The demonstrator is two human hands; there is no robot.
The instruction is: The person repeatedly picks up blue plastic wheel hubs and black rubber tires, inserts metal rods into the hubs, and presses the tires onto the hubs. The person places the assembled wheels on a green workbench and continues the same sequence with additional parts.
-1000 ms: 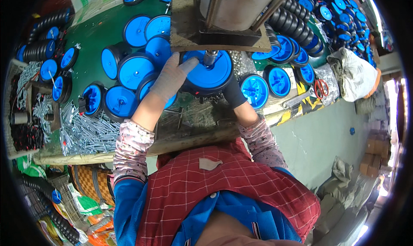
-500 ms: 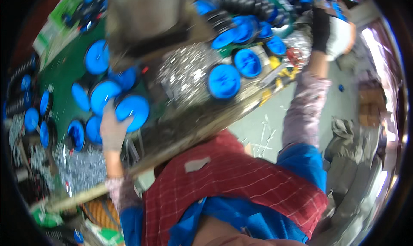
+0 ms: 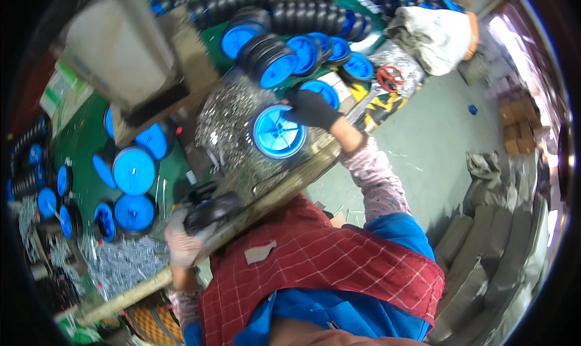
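- The right hand (image 3: 311, 109), in a dark glove, rests on the upper right rim of a blue wheel (image 3: 278, 132) with a black tyre; its fingers curl onto the rim, gripping it
- That blue wheel lies flat, hub up, on the bench (image 3: 284, 176) near its front edge, just beside a heap of small shiny metal parts (image 3: 227, 113)
- The left hand (image 3: 181, 243), in a pale glove, sits at the lower left by the bench edge, fingers wrapped around a black wheel (image 3: 212, 210) seen edge-on
- More blue wheels (image 3: 136, 170) lie on the green surface at the left, and others stand in a row behind (image 3: 290, 55)
- A grey machine block (image 3: 118, 49) rises at the upper left
- A white sack (image 3: 433, 34) sits at the upper right
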